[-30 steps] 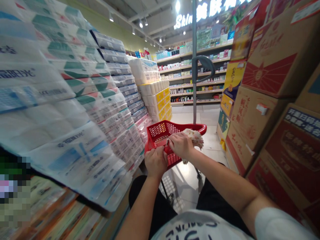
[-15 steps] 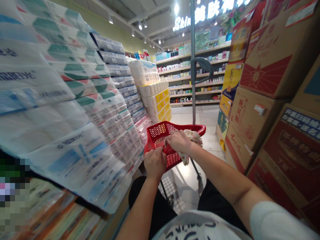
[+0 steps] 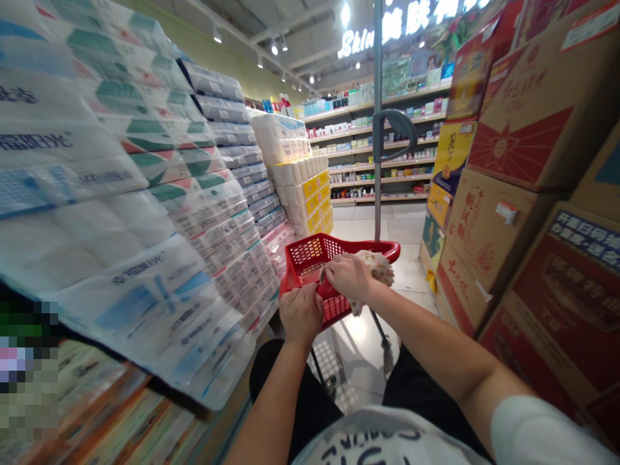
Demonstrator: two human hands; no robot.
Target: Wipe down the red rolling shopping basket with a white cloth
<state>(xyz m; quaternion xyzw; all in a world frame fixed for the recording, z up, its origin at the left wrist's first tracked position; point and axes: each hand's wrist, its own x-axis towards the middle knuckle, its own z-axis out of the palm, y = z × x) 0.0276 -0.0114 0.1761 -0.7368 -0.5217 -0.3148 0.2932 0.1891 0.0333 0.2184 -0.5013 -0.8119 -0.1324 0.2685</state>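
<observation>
In front of my body stands a red plastic shopping cart [image 3: 351, 245] with a perforated basket. My left hand [image 3: 301, 314] is closed over its near left rim. Fingers curled, my right hand [image 3: 349, 276] is at the near rim, a little right of and beyond the left. A cream patterned cloth [image 3: 380, 266] is bunched in it, sticking out to the right and hanging below the palm. The right fingertips bend down at the rim, where their exact contact is hidden.
Tall stacks of packaged tissue paper [image 3: 165, 245] line the left side. Cardboard cartons [image 3: 516, 123] are piled on the right. A grey pole [image 3: 378, 200] with a looped handle rises beyond the cart. Stocked shelves [image 3: 387, 165] stand at the back, past the tiled floor [image 3: 400, 223].
Both hands and the cart stay nearly in place. The hanging end of the cloth has shifted slightly up and left. The surroundings have slid slightly right in the view.
</observation>
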